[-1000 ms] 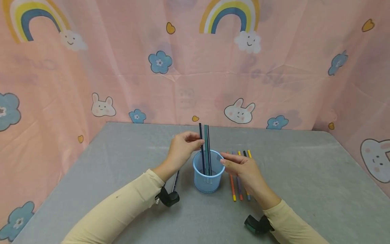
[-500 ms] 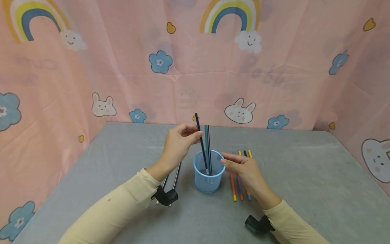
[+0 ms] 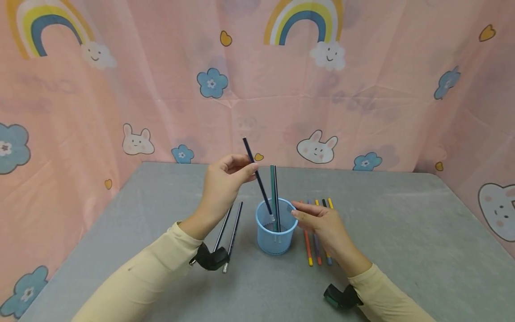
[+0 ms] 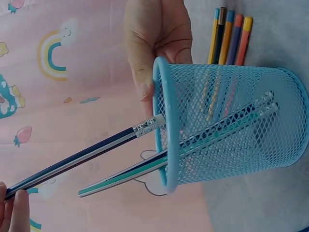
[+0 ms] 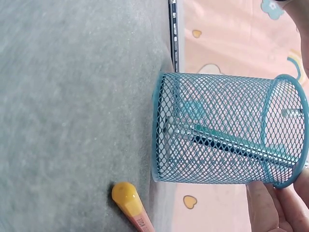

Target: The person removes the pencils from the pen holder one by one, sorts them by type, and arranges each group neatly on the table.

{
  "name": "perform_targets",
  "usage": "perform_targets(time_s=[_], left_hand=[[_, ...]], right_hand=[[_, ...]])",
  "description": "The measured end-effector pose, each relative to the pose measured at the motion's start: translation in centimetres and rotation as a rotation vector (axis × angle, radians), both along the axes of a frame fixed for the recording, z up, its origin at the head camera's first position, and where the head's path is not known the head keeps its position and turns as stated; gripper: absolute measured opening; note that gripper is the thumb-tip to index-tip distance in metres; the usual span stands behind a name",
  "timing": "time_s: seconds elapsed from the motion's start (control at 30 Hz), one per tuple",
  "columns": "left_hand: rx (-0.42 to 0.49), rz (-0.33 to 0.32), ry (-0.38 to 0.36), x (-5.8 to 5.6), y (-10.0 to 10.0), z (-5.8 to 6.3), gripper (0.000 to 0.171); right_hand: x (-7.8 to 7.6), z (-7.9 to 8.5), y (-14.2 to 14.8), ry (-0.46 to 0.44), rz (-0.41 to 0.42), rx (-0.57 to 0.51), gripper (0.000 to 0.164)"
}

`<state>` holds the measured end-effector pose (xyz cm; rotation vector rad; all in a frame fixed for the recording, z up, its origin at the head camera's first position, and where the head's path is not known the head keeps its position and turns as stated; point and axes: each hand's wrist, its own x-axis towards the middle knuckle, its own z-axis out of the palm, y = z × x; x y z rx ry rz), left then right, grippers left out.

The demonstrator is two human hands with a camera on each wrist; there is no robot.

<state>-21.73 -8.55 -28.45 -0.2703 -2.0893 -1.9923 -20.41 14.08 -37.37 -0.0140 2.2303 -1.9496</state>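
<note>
Between the thumb and fingers of my left hand (image 3: 222, 187), a dark striped pencil (image 4: 77, 162) is pinched near its upper end. It slants, with its white eraser and silver ferrule at the mouth of a light blue mesh pencil cup (image 3: 273, 245). My right hand (image 3: 323, 226) holds the cup's rim from the right, thumb and fingers at the edge. Inside the cup lean two more pencils, a green striped pencil (image 4: 130, 171) and a dark one behind it, eraser ends down. The cup stands upright on the grey table.
Left of the cup, two dark pencils (image 3: 233, 237) lie on the table, partly behind the left wrist's black camera (image 3: 211, 258). Several coloured pencils (image 3: 308, 248) lie to the right, partly under the right hand. A pink patterned curtain (image 3: 249, 103) hangs behind the grey table (image 3: 402, 232).
My left hand has drawn the dark pencil up and leftward from deep in the cup to its mouth, tilting it. My right hand and the cup have stayed put.
</note>
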Motion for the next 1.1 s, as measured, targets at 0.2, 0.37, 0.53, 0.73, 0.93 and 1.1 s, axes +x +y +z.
perform_targets(time_s=[0.2,0.37,0.53,0.73,0.93,1.1], left_hand=[[0.039,0.02,0.017,0.4,-0.7,0.6,0.018],[0.086,0.041,0.036,0.7,-1.2,1.1,0.017],[0.116,0.079,0.062,1.1,-2.2,1.5,0.015],[0.123,0.116,0.071,1.3,-3.6,1.6,0.012],[0.074,0.135,0.054,1.4,-4.8,1.5,0.017],[0.057,0.138,0.031,1.4,-5.3,1.3,0.019]], right_hand=[[0.0,0.0,0.0,0.001,0.004,-0.007,0.046],[0.0,0.0,0.1,-0.001,0.004,-0.01,0.047],[0.0,0.0,0.0,-0.003,0.005,-0.013,0.047],[0.0,0.1,0.0,0.004,0.011,-0.018,0.047],[0.1,0.1,0.1,0.006,0.019,-0.026,0.047],[0.1,0.1,0.2,0.0,0.018,-0.025,0.047]])
